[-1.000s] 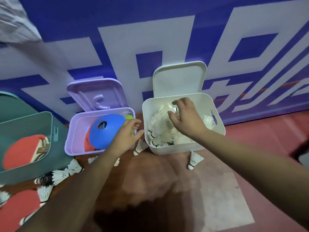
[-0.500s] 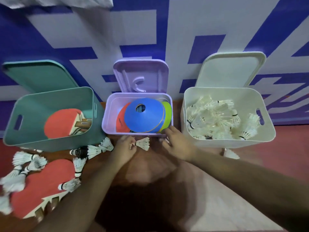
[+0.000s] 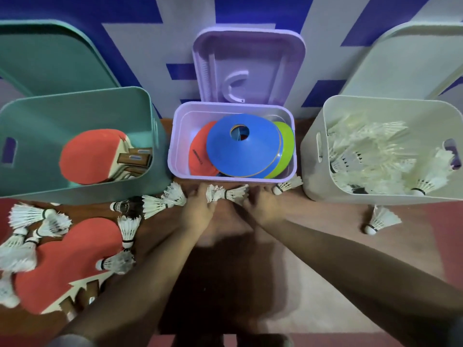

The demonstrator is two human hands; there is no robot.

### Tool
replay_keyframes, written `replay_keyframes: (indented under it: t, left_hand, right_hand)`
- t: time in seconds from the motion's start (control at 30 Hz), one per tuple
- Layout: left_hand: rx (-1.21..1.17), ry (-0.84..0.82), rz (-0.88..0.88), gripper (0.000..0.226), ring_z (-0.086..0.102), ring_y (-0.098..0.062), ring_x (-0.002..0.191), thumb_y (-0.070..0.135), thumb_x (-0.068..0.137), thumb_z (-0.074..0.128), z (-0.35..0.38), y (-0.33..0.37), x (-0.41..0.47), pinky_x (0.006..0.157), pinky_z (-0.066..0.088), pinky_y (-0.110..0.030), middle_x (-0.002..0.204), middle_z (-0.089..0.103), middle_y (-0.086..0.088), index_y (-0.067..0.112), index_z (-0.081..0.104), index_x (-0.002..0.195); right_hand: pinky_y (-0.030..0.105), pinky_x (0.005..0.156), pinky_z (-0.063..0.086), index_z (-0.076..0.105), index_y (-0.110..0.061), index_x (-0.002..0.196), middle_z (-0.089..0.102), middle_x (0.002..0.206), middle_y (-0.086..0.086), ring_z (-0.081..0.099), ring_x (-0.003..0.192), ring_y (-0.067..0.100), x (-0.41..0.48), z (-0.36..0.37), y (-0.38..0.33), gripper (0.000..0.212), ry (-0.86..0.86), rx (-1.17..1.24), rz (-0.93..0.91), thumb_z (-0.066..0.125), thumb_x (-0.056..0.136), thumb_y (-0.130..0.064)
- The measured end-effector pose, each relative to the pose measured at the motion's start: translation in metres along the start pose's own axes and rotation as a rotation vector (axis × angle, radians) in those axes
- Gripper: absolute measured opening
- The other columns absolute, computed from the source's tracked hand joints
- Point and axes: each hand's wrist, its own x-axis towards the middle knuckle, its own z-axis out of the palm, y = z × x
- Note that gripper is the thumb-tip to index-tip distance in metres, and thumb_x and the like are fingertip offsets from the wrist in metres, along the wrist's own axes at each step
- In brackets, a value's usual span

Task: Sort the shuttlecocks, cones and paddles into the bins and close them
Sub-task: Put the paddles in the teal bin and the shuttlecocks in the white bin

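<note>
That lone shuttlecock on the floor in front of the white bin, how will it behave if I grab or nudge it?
Probably very light: the shuttlecock is mostly thin white feathers on a small rounded tip. Those feathers look fragile; a hard squeeze may bend them. Lying on its side, it would likely roll in a curve.

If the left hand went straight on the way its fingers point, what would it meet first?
Most likely the front wall of the lilac bin: the left hand, pinching a shuttlecock, points at it from just in front. Nothing else shows between, though depth is unclear.
</note>
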Motion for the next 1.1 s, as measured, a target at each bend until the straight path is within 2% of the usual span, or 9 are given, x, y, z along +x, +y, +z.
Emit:
replay_keyframes:
  t: [0.1, 0.23, 0.37, 0.47, 0.63, 0.8, 0.93, 1.0, 1.1]
  left_hand:
    - [-0.131, 0.003, 0.114, 0.051, 0.062, -0.036, 0.098, 0.018, 0.082, 0.069, -0.005, -0.015, -0.009, 0.08, 0.051, -0.04, 0.125, 0.054, -0.011, 0.016, 0.047, 0.129]
    - [-0.256, -0.051, 0.073, 0.077, 0.061, -0.027, 0.107, 0.015, 0.077, 0.077, -0.015, -0.03, -0.021, 0.094, 0.049, -0.037, 0.132, 0.054, -0.006, 0.017, 0.037, 0.142]
    - [-0.167, -0.082, 0.087, 0.058, 0.058, -0.025, 0.109, 0.017, 0.073, 0.08, -0.027, -0.041, -0.024, 0.095, 0.046, -0.034, 0.114, 0.056, -0.007, 0.011, 0.057, 0.127]
    - [-0.2, -0.149, 0.096, 0.052, 0.057, -0.018, 0.105, 0.015, 0.073, 0.079, -0.036, -0.036, -0.026, 0.092, 0.046, -0.031, 0.111, 0.056, 0.0, 0.018, 0.058, 0.121]
    - [-0.405, -0.276, 0.199, 0.052, 0.055, 0.018, 0.087, -0.001, 0.076, 0.076, -0.044, -0.008, -0.03, 0.077, 0.038, -0.002, 0.1, 0.062, 0.016, 0.016, 0.056, 0.121]
    - [-0.554, -0.338, 0.214, 0.061, 0.062, 0.005, 0.093, 0.007, 0.075, 0.081, -0.039, 0.001, -0.031, 0.084, 0.043, -0.008, 0.114, 0.069, 0.004, 0.018, 0.056, 0.129]
    - [-0.632, -0.335, 0.179, 0.059, 0.064, -0.008, 0.107, 0.008, 0.076, 0.08, -0.034, 0.002, -0.025, 0.093, 0.046, -0.02, 0.119, 0.068, 0.003, 0.02, 0.056, 0.128]
    - [-0.639, -0.346, 0.178, 0.062, 0.064, -0.01, 0.11, 0.014, 0.072, 0.083, -0.028, 0.002, -0.022, 0.098, 0.047, -0.026, 0.119, 0.068, 0.005, 0.02, 0.056, 0.128]
    - [-0.633, -0.368, 0.193, 0.066, 0.063, -0.011, 0.111, 0.024, 0.067, 0.081, -0.019, 0.005, -0.019, 0.1, 0.046, -0.028, 0.119, 0.068, 0.007, 0.021, 0.056, 0.128]
  right_hand:
    - [0.028, 0.07, 0.04, 0.072, -0.01, 0.096, 0.072, 0.094, 0.011, 0.065, 0.093, 0.028, 0.007, 0.001, -0.002, 0.023, -0.03, 0.205, 0.094, 0.064, 0.09, -0.03]
    - [0.022, 0.057, 0.027, 0.065, -0.015, 0.083, 0.061, 0.077, 0.002, 0.054, 0.074, 0.017, -0.005, -0.011, -0.01, 0.01, -0.035, 0.227, 0.041, 0.061, 0.091, -0.02]
    - [0.028, 0.064, 0.036, 0.061, -0.021, 0.076, 0.062, 0.073, -0.001, 0.054, 0.07, 0.017, -0.031, -0.034, -0.009, 0.014, -0.002, 0.18, -0.128, 0.059, 0.089, -0.016]
    - [0.034, 0.069, 0.043, 0.06, -0.017, 0.076, 0.063, 0.073, 0.005, 0.053, 0.068, 0.018, -0.049, -0.055, -0.008, 0.016, 0.043, 0.199, -0.225, 0.061, 0.092, -0.019]
    - [0.039, 0.068, 0.047, 0.059, -0.018, 0.077, 0.06, 0.07, 0.0, 0.053, 0.067, 0.018, -0.063, -0.059, -0.016, 0.018, 0.013, 0.19, -0.379, 0.061, 0.093, -0.023]
    - [0.032, 0.069, 0.049, 0.068, -0.016, 0.083, 0.063, 0.075, -0.007, 0.057, 0.071, 0.011, -0.075, -0.05, -0.024, 0.018, 0.021, 0.22, -0.433, 0.063, 0.093, -0.03]
    - [0.038, 0.074, 0.049, 0.063, -0.016, 0.077, 0.061, 0.079, 0.001, 0.057, 0.072, 0.014, -0.063, -0.047, 0.006, 0.029, 0.2, 0.258, -0.219, 0.055, 0.095, -0.037]
    - [0.034, 0.081, 0.049, 0.064, -0.014, 0.094, 0.063, 0.098, 0.007, 0.062, 0.087, 0.021, -0.047, -0.049, 0.031, 0.024, 0.273, 0.203, -0.044, 0.055, 0.093, -0.036]
    - [0.037, 0.086, 0.046, 0.05, -0.008, 0.126, 0.049, 0.13, 0.015, 0.06, 0.106, 0.035, -0.024, -0.055, 0.048, 0.044, 0.283, 0.089, 0.095, 0.062, 0.091, -0.03]
